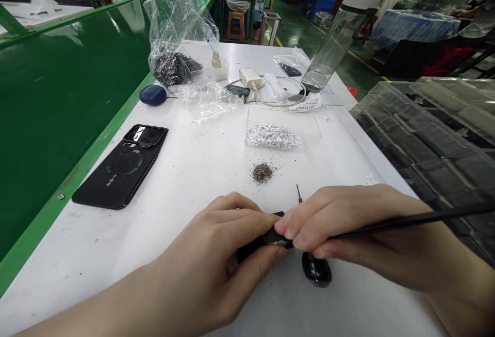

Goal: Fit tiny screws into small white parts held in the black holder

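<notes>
My left hand (228, 244) is closed around a small black part (255, 244) low on the white table (185, 172). My right hand (348, 229) pinches the same part from the right and also grips a thin black stick (417, 219) that runs off to the right. A dark pin (298, 194) pokes up just behind my fingers. A glossy black oval piece (316, 270) lies on the table under my right hand. A small heap of tiny dark bits (263, 172) sits just beyond the hands, with a pile of silvery pieces (271, 136) on a clear sheet behind it.
A black phone (121, 167) lies at the left by the green rail. Farther back are a blue case (152, 95), a plastic bag of dark parts (174, 64), a white charger with cable (250, 77), a small bottle (216, 60) and a clear tumbler (325, 53). Clear trays (433, 136) stand right.
</notes>
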### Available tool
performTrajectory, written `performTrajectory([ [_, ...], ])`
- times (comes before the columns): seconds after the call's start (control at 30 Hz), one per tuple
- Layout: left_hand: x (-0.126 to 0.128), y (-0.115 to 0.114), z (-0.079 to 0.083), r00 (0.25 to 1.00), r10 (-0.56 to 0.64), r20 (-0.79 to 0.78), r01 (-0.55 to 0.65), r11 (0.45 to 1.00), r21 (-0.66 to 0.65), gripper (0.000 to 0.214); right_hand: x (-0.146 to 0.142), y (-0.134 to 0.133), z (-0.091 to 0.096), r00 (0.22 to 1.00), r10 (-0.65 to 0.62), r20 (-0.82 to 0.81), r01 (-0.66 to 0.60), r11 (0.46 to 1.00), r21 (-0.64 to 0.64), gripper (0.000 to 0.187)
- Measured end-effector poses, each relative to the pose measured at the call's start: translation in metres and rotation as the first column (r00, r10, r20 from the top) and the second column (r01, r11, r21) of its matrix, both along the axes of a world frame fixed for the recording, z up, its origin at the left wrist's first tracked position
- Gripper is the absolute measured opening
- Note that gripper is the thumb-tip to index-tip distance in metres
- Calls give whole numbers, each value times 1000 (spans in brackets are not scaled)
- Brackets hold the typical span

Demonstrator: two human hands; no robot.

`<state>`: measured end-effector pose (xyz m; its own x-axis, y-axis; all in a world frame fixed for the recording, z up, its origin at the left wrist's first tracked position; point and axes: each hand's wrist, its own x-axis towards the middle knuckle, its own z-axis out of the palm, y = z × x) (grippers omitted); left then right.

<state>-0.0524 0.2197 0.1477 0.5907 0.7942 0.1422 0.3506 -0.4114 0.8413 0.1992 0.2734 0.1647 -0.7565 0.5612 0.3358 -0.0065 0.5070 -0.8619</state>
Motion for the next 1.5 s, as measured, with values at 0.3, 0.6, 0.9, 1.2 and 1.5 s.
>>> performTrajectory([
  [0.3,0,0,-3,999,0,32,-1,1000,12,19,4,-4,-3,1000,-8,-18,8,1000,-2,11],
  [0.6,0,0,0,999,19,-31,-19,1000,-1,16,0,-2,-8,996,-67,-53,60,992,-113,8],
  [0.9,2,2,0,1000,22,-7,-22,998,59,17,1,-2,-2,999,-42,-15,41,997,-63,12],
  [1.2,3,2,3,1000,16,0,-16,998,53,17,0,-2,-3,997,-68,-21,66,995,-79,12],
  [1.5,2,3,1,1000,4,13,-4,1000,27,17,2,-1,-4,1000,-22,-5,22,999,-46,14],
])
